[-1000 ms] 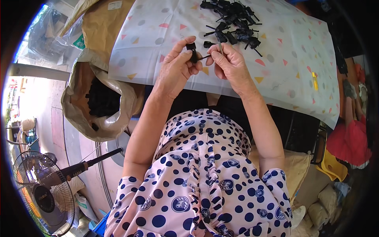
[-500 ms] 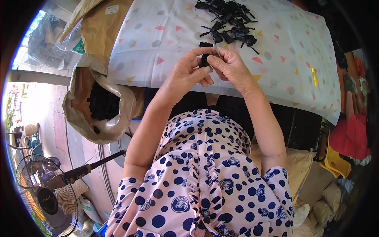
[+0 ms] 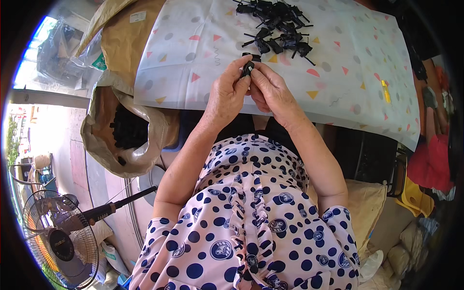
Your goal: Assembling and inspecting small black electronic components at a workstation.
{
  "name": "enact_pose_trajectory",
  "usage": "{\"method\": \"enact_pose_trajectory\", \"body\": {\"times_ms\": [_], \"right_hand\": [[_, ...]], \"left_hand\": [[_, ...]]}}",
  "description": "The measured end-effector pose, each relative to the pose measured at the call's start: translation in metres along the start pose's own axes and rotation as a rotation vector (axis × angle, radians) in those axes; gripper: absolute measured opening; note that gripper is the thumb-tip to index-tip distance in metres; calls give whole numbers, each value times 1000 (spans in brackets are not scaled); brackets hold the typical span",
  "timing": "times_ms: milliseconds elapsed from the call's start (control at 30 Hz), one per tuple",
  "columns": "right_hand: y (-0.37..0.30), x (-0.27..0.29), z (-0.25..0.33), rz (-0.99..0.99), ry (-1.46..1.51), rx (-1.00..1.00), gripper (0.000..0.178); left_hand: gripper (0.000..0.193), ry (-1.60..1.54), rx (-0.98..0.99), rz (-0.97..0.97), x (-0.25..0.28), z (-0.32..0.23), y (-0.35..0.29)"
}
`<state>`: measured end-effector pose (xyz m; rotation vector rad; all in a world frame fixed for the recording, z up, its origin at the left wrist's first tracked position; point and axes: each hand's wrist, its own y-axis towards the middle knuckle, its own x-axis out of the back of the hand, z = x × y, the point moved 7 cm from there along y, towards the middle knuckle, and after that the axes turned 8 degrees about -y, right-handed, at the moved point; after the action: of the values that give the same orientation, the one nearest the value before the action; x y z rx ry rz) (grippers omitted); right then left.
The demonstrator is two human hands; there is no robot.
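A small black plastic part (image 3: 247,68) with a pale spot is pinched between the thumb and fingers of my left hand (image 3: 227,93), over the table's near edge. My right hand (image 3: 274,92) meets it from the other side, thumb and forefinger pressed against the part's lower end. The curled fingers hide much of the piece. Just past my fingertips lies another black piece (image 3: 255,57). Farther off is a loose pile of black plastic parts (image 3: 278,21) with thin stems sticking out.
The table (image 3: 193,72) wears a white cover with coloured shapes. A yellow tube-like item (image 3: 385,92) lies at its right. On the left, an open sack (image 3: 153,145) holds many black pieces, and a standing fan (image 3: 60,241) is lower down. Someone in red (image 3: 432,162) is at far right.
My right hand has shifted down and left, its fingertips leaving the top of the part. The black part has turned and tilted, showing a pale spot. The view has moved slightly.
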<state>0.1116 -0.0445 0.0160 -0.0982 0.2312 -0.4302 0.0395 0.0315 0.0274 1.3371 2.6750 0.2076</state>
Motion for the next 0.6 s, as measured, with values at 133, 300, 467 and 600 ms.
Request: {"method": "enact_pose_trajectory", "body": {"times_ms": [133, 300, 467, 600], "right_hand": [[4, -6, -2, -12, -23, -31, 25], [14, -18, -7, 21, -38, -119, 24], [35, -19, 27, 176, -535, 90, 21], [58, 38, 44, 5, -899, 331, 23]], "left_hand": [[36, 25, -16, -37, 5, -2, -1], [38, 331, -76, -146, 21, -10, -4], [35, 366, -103, -180, 53, -26, -16], [33, 642, -161, -434, 128, -79, -50]]}}
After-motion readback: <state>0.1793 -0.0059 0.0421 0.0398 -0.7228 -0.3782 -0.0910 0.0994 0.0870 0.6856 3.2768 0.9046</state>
